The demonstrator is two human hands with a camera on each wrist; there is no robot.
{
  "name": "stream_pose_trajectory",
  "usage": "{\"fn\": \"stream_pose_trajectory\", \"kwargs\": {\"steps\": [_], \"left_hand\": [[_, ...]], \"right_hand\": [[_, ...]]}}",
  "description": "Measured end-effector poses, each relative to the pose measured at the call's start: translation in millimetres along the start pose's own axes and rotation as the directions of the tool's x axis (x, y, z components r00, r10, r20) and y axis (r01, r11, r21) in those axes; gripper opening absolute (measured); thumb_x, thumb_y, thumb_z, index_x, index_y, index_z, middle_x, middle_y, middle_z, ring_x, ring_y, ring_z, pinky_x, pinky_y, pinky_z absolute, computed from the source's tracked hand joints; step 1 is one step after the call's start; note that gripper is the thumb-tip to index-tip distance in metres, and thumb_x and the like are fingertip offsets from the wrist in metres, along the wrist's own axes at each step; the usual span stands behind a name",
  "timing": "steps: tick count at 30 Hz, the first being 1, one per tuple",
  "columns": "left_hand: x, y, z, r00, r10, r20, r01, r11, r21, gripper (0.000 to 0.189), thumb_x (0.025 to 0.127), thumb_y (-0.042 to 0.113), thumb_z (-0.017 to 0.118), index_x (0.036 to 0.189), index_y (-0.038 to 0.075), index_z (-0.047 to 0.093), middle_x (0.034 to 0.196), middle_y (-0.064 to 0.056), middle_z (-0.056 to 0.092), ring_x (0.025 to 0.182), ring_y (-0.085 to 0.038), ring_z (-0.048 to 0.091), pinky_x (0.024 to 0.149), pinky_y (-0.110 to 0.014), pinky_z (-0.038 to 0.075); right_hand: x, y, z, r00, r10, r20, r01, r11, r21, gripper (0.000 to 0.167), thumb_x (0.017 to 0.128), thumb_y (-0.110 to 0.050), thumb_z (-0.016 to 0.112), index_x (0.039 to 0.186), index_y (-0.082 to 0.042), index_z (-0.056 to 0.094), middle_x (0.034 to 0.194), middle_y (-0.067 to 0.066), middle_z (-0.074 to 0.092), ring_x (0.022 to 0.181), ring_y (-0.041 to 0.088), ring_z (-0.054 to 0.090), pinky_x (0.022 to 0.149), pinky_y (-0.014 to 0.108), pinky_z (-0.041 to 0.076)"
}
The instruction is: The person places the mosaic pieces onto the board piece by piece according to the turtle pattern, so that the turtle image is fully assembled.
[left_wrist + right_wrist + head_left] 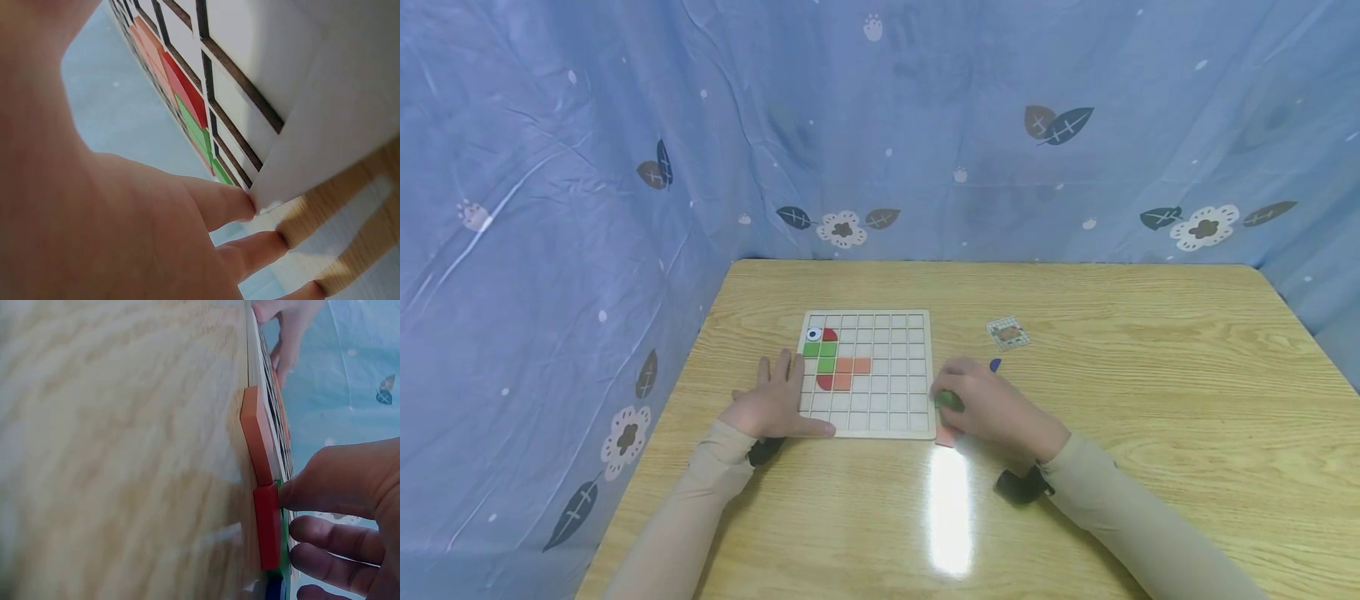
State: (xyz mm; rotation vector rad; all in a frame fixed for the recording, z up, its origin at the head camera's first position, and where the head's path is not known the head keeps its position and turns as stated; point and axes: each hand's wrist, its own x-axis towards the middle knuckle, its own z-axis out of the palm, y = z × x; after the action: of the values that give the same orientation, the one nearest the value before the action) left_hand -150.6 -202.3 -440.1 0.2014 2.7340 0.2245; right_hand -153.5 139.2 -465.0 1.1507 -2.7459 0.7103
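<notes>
A white square grid board point(895, 417) lies on the table, with green, red and orange pieces and an eye piece point(813, 334) set in its left part. My left hand point(775, 400) rests spread at the board's left edge, holding nothing; its fingertips touch the rim in the left wrist view. Just right of the board, my right hand point(992, 404) reaches over loose pieces with bent fingers. Its thumb and fingertips are at a green piece point(283, 550), partly hidden behind a red piece point(267, 528); whether they pinch it is unclear. An orange piece point(257, 431) lies beside the red one.
A small picture card point(1008, 332) lies beyond my right hand. A dark blue piece point(995, 365) pokes out beside that hand. The wooden table point(1150, 350) meets a blue patterned curtain point(925, 125) at the back and left.
</notes>
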Motion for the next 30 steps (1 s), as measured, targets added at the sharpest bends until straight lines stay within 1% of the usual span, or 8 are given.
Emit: {"fn": "stream_pose_trajectory", "kwargs": {"steps": [6, 10, 19, 25, 30], "left_hand": [[0.4, -1.9, 0.5, 1.0, 0.0, -0.004, 0.0, 1.0, -0.002, 0.138, 0.075, 0.076, 0.078, 0.164, -0.005, 0.011, 0.171, -0.031, 0.008, 0.154, -0.061, 0.006, 0.095, -0.093, 0.026], [1.2, -2.9, 1.3, 1.0, 0.001, -0.004, -0.001, 1.0, -0.001, 0.138, 0.074, 0.076, 0.078, 0.164, -0.005, 0.011, 0.171, -0.031, 0.008, 0.154, -0.061, 0.006, 0.095, -0.093, 0.025], [2.6, -3.7, 2.5, 1.0, 0.001, -0.004, -0.001, 1.0, 0.008, 0.139, 0.073, 0.079, 0.077, 0.165, -0.003, 0.012, 0.171, -0.03, 0.008, 0.154, -0.061, 0.007, 0.094, -0.093, 0.026], [2.8, -4.2, 2.4, 1.0, 0.002, -0.001, -0.002, 1.0, 0.004, 0.14, 0.073, 0.079, 0.076, 0.165, -0.003, 0.01, 0.171, -0.03, 0.007, 0.154, -0.061, 0.006, 0.094, -0.094, 0.025], [2.7, -4.5, 2.3, 1.0, 0.001, -0.002, -0.001, 1.0, 0.0, 0.14, 0.073, 0.079, 0.077, 0.165, -0.003, 0.01, 0.172, -0.03, 0.006, 0.154, -0.061, 0.006, 0.094, -0.094, 0.025]], "right_hand": [[0.2, -0.8, 2.3, 0.999, -0.037, -0.026, 0.037, 0.999, -0.014, 0.019, 0.082, -0.002, 0.08, 0.1, -0.009, 0.079, 0.1, 0.001, 0.069, 0.094, 0.016, 0.062, 0.083, 0.033, 0.056], [0.0, -1.9, 3.3, 0.998, -0.052, -0.032, 0.052, 0.998, -0.024, 0.02, 0.081, -0.001, 0.081, 0.1, -0.008, 0.078, 0.099, 0.002, 0.068, 0.093, 0.016, 0.062, 0.081, 0.032, 0.056], [-1.7, -5.0, 3.9, 0.999, -0.044, -0.018, 0.044, 0.999, -0.03, 0.018, 0.082, -0.001, 0.08, 0.099, -0.009, 0.078, 0.099, 0.0, 0.067, 0.09, 0.013, 0.06, 0.077, 0.027, 0.055], [-1.8, -1.8, 4.4, 0.997, -0.059, -0.051, 0.057, 0.997, -0.046, 0.018, 0.08, 0.0, 0.082, 0.096, -0.009, 0.078, 0.097, 0.001, 0.066, 0.087, 0.014, 0.063, 0.076, 0.026, 0.056], [-2.2, 0.7, 4.3, 0.995, -0.067, -0.068, 0.063, 0.996, -0.058, 0.018, 0.08, 0.001, 0.081, 0.093, -0.009, 0.076, 0.098, 0.002, 0.066, 0.087, 0.014, 0.063, 0.075, 0.026, 0.056]]}}
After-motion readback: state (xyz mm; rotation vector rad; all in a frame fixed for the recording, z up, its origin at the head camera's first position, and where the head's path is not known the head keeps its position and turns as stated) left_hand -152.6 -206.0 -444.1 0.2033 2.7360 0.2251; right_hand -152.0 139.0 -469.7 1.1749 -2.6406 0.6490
